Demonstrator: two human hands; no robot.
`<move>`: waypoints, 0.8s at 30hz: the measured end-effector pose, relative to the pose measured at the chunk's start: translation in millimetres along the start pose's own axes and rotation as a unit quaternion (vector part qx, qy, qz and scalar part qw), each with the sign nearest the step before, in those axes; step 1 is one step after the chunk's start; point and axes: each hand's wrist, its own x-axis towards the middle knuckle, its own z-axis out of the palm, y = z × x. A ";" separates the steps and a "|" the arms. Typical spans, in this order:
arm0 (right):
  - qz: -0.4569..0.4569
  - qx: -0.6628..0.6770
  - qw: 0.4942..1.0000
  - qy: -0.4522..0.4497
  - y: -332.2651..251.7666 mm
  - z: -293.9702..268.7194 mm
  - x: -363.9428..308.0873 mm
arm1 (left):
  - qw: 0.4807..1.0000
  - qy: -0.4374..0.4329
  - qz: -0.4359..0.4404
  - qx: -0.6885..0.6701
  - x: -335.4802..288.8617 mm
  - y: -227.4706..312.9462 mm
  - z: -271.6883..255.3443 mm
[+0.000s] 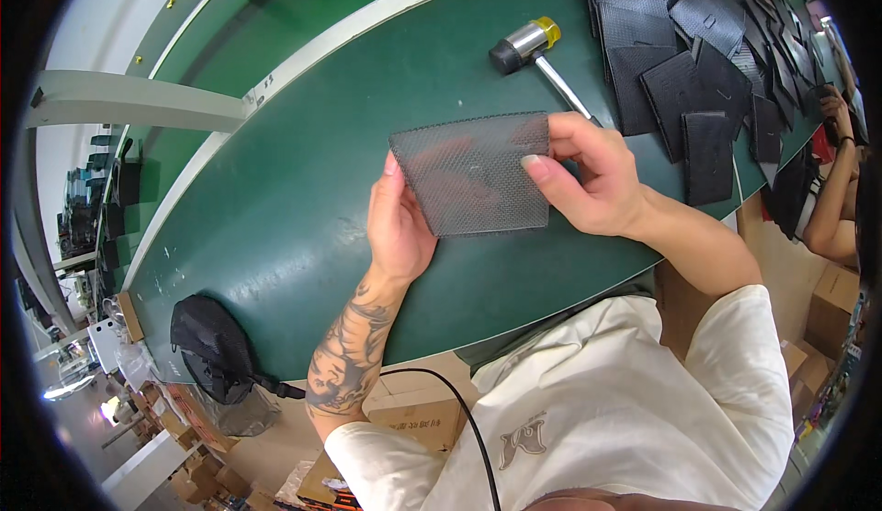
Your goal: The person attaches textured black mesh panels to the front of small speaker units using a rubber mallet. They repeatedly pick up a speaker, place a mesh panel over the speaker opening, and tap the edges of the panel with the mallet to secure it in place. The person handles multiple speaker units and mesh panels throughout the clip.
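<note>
Green tabletop (276, 254), left hand (401, 232) upright, right hand (602, 185) curled, both pinching dark mesh panel (473, 185).

A loose off-white shirt (597, 401) with short, wide sleeves (742, 355) shows soft creases. On its front sits a grey-brown emblem (525, 441), its fine detail too small to read surely. Left of that emblem curves a thin black cable (476, 428); farther left, a dark shaded tattoo (345, 364) covers much of the left forearm (375, 298).
</note>
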 end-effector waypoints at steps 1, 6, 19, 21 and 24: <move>-0.007 -0.014 1.000 -0.002 2.1 -0.4 -0.6 | 1.000 -0.003 -0.008 0.023 -0.3 -0.1 -2.1; 0.050 0.021 0.998 -0.027 -2.7 -5.3 2.1 | 0.997 0.018 -0.010 0.081 -2.8 -5.6 -14.0; 0.196 0.134 0.971 -0.006 -13.5 -2.6 8.4 | 0.996 0.051 -0.013 0.067 -1.8 -4.3 -7.3; 0.207 0.146 0.967 0.002 -14.5 -2.5 10.3 | 0.999 -0.017 -0.017 0.042 -2.0 3.1 -1.1; 0.225 0.165 0.960 -0.005 -15.7 -2.3 14.0 | 0.994 -0.046 0.028 0.094 -2.8 4.2 4.0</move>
